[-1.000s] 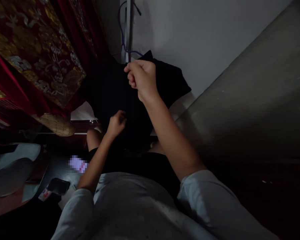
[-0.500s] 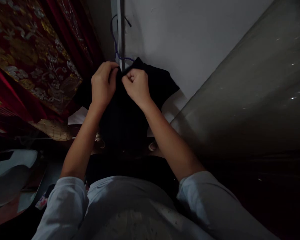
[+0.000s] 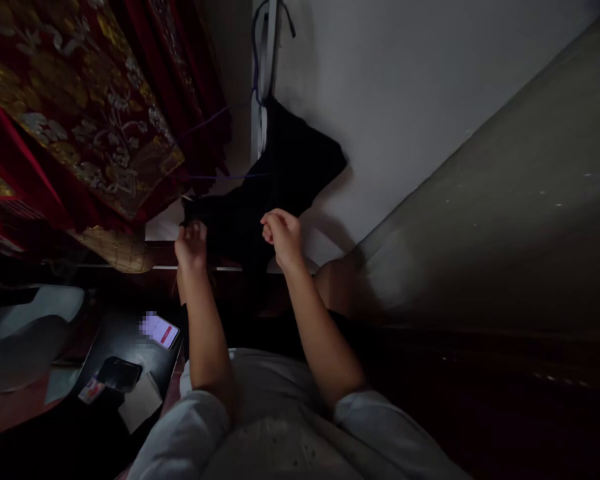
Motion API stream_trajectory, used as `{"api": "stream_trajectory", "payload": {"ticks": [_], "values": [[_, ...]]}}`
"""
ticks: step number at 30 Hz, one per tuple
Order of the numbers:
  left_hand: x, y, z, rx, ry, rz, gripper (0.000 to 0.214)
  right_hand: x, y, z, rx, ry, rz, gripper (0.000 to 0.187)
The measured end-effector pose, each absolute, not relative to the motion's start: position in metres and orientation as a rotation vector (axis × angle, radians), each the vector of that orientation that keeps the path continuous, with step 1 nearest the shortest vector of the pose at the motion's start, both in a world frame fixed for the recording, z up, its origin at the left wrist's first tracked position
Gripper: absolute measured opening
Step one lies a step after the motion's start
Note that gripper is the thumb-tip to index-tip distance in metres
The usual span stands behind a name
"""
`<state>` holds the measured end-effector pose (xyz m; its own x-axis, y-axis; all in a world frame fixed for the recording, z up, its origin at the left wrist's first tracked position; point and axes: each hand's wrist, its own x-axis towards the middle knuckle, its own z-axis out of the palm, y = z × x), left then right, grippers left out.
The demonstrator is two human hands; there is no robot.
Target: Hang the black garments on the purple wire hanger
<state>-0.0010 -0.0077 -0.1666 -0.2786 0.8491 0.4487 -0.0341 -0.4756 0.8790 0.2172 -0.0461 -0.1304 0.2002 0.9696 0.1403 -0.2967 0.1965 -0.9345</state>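
A black garment (image 3: 285, 173) hangs from a thin purple hanger (image 3: 220, 177) against the white wall. My left hand (image 3: 191, 244) is at the garment's lower left edge, fingers curled on the dark cloth. My right hand (image 3: 281, 235) is at its lower middle edge, fingers pinched together on the hem. Both forearms reach up from my pale sleeves. The light is dim and the grips are hard to see in detail.
Red and gold embroidered fabric (image 3: 80, 113) hangs at the upper left. A lit phone (image 3: 159, 330) and a dark phone (image 3: 117, 373) lie on a black surface at the lower left. A grey slanted panel (image 3: 505, 220) fills the right side.
Both hands have dropped from the garment's collar by the hanger to its lower edge. The garment now hangs higher against the wall.
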Motion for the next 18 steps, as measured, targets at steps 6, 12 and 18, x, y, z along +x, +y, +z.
{"api": "stream_trajectory", "payload": {"ticks": [6, 12, 18], "values": [[0.054, -0.055, -0.165, 0.957, 0.932, 1.793, 0.025, 0.241, -0.079, -0.149, -1.045, -0.852, 0.972, 0.019], [0.114, -0.09, -0.121, 1.196, 0.904, 1.766, 0.021, 0.245, -0.097, -0.154, -0.99, -1.261, 0.966, 0.045], [0.139, -0.075, -0.092, 1.608, 0.96, 1.799, 0.021, 0.234, -0.067, -0.135, -0.845, -1.236, 1.06, 0.016]]}}
